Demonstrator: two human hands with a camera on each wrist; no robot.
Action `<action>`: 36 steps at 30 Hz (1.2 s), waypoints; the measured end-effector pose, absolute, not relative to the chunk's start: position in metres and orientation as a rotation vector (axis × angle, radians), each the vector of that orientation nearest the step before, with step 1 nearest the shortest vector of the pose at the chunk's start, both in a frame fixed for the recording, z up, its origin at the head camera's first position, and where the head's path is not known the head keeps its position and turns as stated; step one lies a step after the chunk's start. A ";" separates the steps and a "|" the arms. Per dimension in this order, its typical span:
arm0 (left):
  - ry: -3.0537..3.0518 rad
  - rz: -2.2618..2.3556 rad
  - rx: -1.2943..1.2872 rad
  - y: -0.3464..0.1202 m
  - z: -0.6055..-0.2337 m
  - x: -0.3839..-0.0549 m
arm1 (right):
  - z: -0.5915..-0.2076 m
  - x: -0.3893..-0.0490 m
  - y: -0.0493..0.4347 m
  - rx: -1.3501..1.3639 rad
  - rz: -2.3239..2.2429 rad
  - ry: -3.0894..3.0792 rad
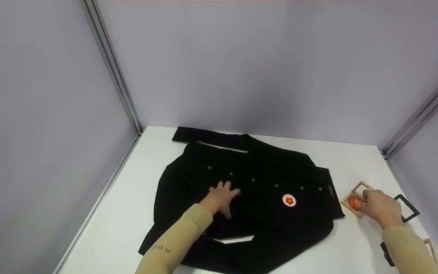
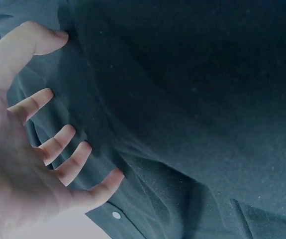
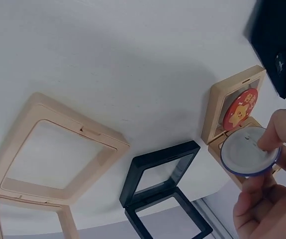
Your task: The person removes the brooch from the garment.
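Note:
A black jacket (image 1: 242,190) with a row of snap buttons lies spread out, one sleeve at the back and one in front. Pinned or resting on it is a round white badge with a red flower (image 1: 289,200). My left hand (image 1: 221,198) rests on the jacket with fingers spread, fingertips (image 2: 115,174) on the cloth. My right hand (image 3: 277,169) pinches a round button badge (image 3: 247,151) with a blue rim, its pale back showing; the hand hides it in the head view. Beside that hand, an opened wood-coloured frame case (image 3: 212,112) contains a red badge with a yellow star (image 3: 240,109).
An opened black frame case (image 1: 407,208) stands right of my right hand. Nearer the front, a larger beige frame case (image 3: 58,149) stands opened, and a dark object (image 1: 387,254) shows partly behind my sleeve. Grey panels (image 1: 264,68) wall in the white table (image 1: 112,213).

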State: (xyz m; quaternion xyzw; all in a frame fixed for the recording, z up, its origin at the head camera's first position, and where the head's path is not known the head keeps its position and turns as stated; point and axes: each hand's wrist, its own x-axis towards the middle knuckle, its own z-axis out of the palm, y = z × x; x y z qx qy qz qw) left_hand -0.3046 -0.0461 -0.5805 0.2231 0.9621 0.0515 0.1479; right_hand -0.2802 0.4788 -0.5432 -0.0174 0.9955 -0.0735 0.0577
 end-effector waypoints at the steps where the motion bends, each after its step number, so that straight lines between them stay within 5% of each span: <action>1: 2.768 0.145 0.645 -0.046 -0.581 -0.304 | -0.544 -0.279 0.479 -0.054 -0.225 3.026; 36: 2.763 0.164 0.643 -0.048 -0.575 -0.301 | -0.556 -0.255 0.520 0.100 -0.160 3.187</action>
